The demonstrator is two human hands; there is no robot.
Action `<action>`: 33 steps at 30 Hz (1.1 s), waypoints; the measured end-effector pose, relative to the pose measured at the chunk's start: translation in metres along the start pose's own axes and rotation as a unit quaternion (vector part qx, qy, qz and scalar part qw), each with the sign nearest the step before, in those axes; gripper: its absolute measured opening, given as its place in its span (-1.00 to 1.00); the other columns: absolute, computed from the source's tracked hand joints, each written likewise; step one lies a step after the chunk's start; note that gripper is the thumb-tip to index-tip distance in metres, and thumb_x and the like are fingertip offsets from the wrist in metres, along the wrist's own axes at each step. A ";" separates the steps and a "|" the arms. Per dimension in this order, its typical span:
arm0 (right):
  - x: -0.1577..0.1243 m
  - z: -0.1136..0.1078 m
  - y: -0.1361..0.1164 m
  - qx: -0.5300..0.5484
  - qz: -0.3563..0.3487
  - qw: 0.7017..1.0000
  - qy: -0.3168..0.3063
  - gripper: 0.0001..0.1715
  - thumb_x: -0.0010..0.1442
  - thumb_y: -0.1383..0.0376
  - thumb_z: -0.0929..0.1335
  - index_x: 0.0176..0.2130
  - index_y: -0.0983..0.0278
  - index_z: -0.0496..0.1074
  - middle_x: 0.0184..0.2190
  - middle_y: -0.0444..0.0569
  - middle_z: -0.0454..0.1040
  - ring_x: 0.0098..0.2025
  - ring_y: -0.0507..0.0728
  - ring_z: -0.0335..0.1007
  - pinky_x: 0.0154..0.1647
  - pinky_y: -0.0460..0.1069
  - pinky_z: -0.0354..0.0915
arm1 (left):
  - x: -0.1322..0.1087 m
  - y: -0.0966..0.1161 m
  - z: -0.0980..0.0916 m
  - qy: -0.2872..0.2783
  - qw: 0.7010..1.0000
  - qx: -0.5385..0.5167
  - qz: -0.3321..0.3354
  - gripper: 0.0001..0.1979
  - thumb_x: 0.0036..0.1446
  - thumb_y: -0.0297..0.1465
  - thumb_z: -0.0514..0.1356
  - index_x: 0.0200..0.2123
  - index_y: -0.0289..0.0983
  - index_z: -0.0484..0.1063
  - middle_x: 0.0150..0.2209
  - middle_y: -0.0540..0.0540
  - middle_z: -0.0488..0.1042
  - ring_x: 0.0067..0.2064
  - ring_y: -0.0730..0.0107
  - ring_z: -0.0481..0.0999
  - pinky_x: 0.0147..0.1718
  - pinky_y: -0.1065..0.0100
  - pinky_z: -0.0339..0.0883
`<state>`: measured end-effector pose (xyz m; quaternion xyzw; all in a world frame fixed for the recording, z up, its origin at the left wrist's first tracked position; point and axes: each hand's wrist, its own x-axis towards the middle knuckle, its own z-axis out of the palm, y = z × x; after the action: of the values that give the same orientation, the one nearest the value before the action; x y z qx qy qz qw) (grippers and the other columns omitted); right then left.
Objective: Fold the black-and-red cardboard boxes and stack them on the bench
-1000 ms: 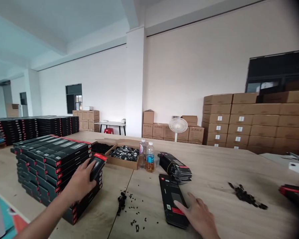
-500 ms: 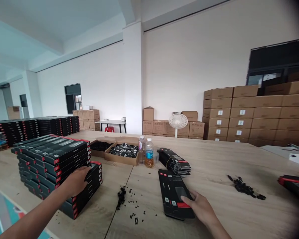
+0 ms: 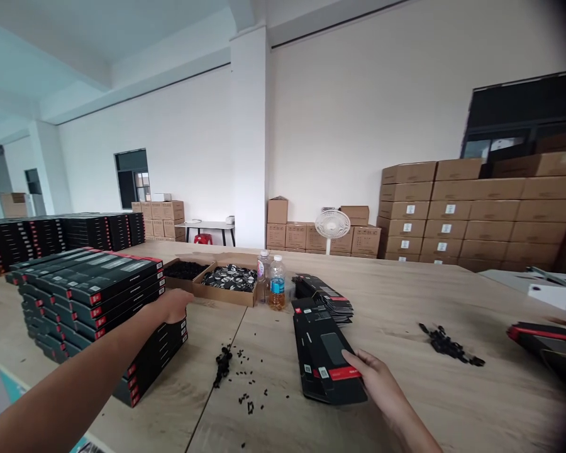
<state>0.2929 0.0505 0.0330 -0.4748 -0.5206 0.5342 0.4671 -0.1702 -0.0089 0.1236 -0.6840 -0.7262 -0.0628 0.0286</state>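
My left hand (image 3: 175,306) hovers over the low stack of black boxes with red ends (image 3: 153,358), fingers loosely curled and holding nothing. This stack leans against a taller stack of the same boxes (image 3: 89,283). My right hand (image 3: 375,380) grips the near end of a flat black package with a red stripe (image 3: 323,343), fingers on top by the stripe. The package lies on the wooden table (image 3: 396,314). Behind it sits a fanned pile of similar flat packages (image 3: 327,296).
Two cardboard trays of dark parts (image 3: 226,292) and two bottles (image 3: 277,284) stand mid-table. Small black bits (image 3: 224,366) lie scattered in front, and another heap (image 3: 446,345) lies to the right. A red-edged black item (image 3: 547,343) is far right. Stacked cartons (image 3: 476,214) and a fan (image 3: 332,224) line the wall.
My left hand set a box on the low stack, let go and moved up toward the trays. My right hand went from lying flat on the package to gripping its near end.
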 end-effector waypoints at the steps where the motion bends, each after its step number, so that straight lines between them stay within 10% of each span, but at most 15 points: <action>1: -0.001 0.001 0.000 0.012 -0.002 1.000 -0.001 -0.59 -0.17 -0.02 0.47 -0.44 0.25 0.52 -0.51 -0.01 0.59 -0.47 0.22 0.51 -0.49 -0.01 0.32 | 0.004 -0.001 0.001 -0.027 1.000 0.001 -0.007 -0.74 0.22 -0.30 0.22 -0.07 -0.29 0.45 -0.03 -0.14 0.50 -0.02 0.22 0.51 -0.02 0.05 0.40; 9: 0.015 0.005 0.017 0.076 -0.049 0.994 0.067 -0.67 -0.17 0.07 0.48 -0.47 0.24 0.44 -0.55 -0.11 0.54 -0.50 0.13 0.44 -0.50 -0.06 0.29 | 0.003 0.002 0.000 -0.072 0.993 -0.085 -0.029 -0.76 0.19 -0.29 0.24 -0.12 -0.30 0.48 -0.01 -0.16 0.51 0.07 0.16 0.46 0.11 -0.02 0.27; 14: 0.004 0.027 0.014 0.126 -0.077 0.989 0.020 -0.60 -0.09 0.00 0.48 -0.35 0.22 0.47 -0.45 -0.10 0.57 -0.44 0.14 0.47 -0.45 -0.05 0.34 | -0.003 0.066 0.010 -0.043 0.958 -0.282 0.025 -0.57 0.08 -0.20 0.26 -0.03 -0.33 0.47 0.14 -0.31 0.42 0.27 -0.07 0.25 0.27 0.00 0.03; 20: -0.017 0.060 0.010 0.116 -0.119 0.986 -0.008 -0.51 0.04 -0.09 0.44 -0.25 0.23 0.46 -0.47 -0.11 0.50 -0.49 0.07 0.34 -0.52 -0.10 0.25 | -0.019 0.200 0.078 -0.221 0.778 -0.578 0.109 -0.43 0.08 0.00 0.13 -0.05 -0.35 0.47 -0.13 -0.33 0.61 -0.15 0.07 0.64 -0.21 0.12 0.51; 23: -0.018 0.060 0.012 0.062 -0.141 0.988 0.010 -0.50 0.06 -0.12 0.42 -0.31 0.25 0.44 -0.55 -0.15 0.40 -0.55 0.02 0.20 -0.57 -0.11 0.15 | -0.018 0.233 0.105 -0.223 0.696 -0.675 0.100 -0.48 0.07 -0.08 0.13 -0.06 -0.37 0.45 -0.14 -0.33 0.61 -0.16 0.08 0.65 -0.25 0.14 0.53; 27: -0.015 0.059 0.016 0.006 -0.152 0.988 -0.008 -0.49 0.09 -0.14 0.39 -0.37 0.26 0.41 -0.56 -0.17 0.34 -0.56 0.00 0.13 -0.58 -0.12 0.13 | -0.008 0.234 0.120 -0.186 0.654 -0.730 0.065 -0.61 0.04 -0.23 0.16 -0.11 -0.33 0.47 -0.19 -0.21 0.62 -0.21 0.21 0.63 -0.26 0.21 0.54; 33: -0.014 0.067 0.021 -0.041 -0.155 0.987 -0.011 -0.51 0.10 -0.13 0.38 -0.40 0.25 0.43 -0.60 -0.19 0.30 -0.57 0.00 0.12 -0.57 -0.10 0.15 | -0.005 0.224 0.118 -0.153 0.669 -0.725 0.058 -0.70 -0.10 -0.44 0.20 -0.21 -0.30 0.49 -0.34 -0.05 0.61 -0.39 0.36 0.56 -0.41 0.34 0.49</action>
<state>0.2276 0.0287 0.0131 -0.4008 -0.6144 0.4387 0.5190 0.0592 0.0139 0.0176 -0.5304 -0.4049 -0.4622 -0.5840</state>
